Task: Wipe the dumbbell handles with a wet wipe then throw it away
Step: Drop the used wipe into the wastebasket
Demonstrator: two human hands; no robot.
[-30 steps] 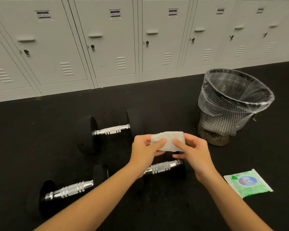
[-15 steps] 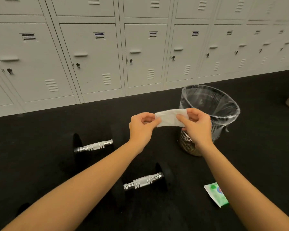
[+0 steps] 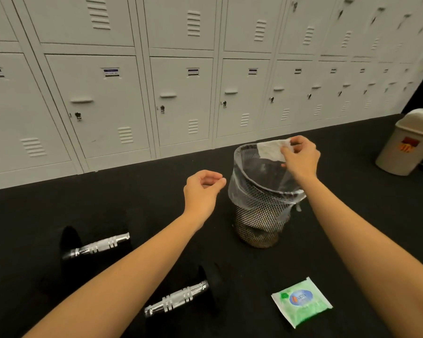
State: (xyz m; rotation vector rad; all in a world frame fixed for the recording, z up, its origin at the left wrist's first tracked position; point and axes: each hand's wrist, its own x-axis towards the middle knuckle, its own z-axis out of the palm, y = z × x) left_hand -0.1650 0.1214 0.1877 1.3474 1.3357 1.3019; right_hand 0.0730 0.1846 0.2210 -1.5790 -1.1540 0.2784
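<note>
Both my bare forearms reach forward from the bottom of the view, the left from the lower left, the right from the lower right. My right hand [image 3: 300, 158] is stretched farther out and higher, wrist bent down a little, and its fingers [image 3: 286, 150] and thumb pinch the wet wipe [image 3: 272, 150] at one edge. My left hand [image 3: 202, 190] hangs lower and nearer, well apart from the right, back toward me, fingers loosely curled with the thumb near the fingertips, holding nothing.
</note>
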